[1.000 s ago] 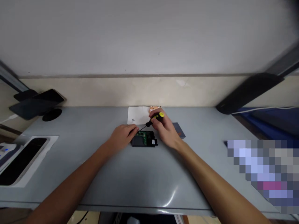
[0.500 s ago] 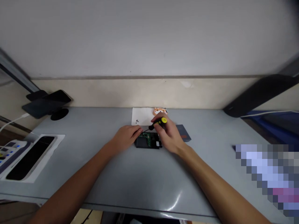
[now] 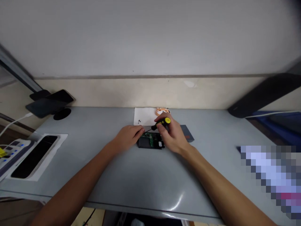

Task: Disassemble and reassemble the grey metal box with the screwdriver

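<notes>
Resting left hand (image 3: 128, 136), bunched, at far-left corner of black-cased circuit board (image 3: 150, 142), laid lengthwise left-to-right on grey table (image 3: 141, 175); impossible to tell if pinching anything; gripping black-and-yellow screwdriver (image 3: 162, 123), slanting down-left to a tip hard to make out, in right hand (image 3: 173, 134)

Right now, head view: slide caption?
Right hand angles a screwdriver over the board, left hand at its edge, paper behind.
</notes>
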A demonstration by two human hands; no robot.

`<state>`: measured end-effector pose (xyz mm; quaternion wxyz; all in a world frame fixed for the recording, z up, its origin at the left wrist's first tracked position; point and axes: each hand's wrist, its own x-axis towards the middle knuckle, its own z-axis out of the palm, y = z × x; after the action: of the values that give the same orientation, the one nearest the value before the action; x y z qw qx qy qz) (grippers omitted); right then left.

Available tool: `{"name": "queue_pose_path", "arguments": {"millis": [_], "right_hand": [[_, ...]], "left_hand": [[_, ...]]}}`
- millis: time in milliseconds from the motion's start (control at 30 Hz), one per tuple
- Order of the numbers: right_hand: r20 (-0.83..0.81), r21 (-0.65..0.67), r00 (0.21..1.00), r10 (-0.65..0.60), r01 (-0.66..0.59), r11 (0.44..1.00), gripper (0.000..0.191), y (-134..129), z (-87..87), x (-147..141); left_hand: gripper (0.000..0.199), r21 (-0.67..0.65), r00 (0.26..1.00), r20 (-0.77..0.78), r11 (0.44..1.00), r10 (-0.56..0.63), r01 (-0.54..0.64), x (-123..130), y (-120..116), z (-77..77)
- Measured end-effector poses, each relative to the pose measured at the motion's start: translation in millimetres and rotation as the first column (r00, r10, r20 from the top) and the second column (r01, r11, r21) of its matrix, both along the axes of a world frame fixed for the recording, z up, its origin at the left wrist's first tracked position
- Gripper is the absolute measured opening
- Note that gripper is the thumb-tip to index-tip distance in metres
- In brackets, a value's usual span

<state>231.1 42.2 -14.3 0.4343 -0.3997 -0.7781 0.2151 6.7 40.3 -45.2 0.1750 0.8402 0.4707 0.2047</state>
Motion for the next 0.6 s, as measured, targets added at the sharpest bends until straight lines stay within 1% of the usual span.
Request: {"name": "queue_pose_path", "arguments": {"millis": [133, 233, 400, 600], "right_hand": [[-0.027, -0.014, 0.999, -0.017, 0.017, 1.0, 0.011, 0, 0.9, -1], [-0.1, -0.052, 0.994, -0.052, 0.047, 0.998, 0.013, 3, 1.0, -2], [-0.266, -0.208, 0.953, -0.147, 0.092, 0.974, 0.017, 13, -6.6, -1], [-0.349, -0.349, 0.904, -0.245, 0.117, 0.93, 0.024, 20, -15.5, -1]], "left_hand": [[0.039, -0.004, 1.0, 0.017, 1.0, -0.001, 0.001, 0, 0, -0.8], [0.039, -0.009, 0.999, 0.039, 1.0, -0.008, 0.009, 0, 0, -1.5], [0.037, -0.029, 0.999, 0.047, 0.999, -0.018, 0.02, 1, 2, -3.2], [0.036, -0.042, 0.998, 0.058, 0.999, -0.025, 0.028, 0, 2, -3.8]]}}
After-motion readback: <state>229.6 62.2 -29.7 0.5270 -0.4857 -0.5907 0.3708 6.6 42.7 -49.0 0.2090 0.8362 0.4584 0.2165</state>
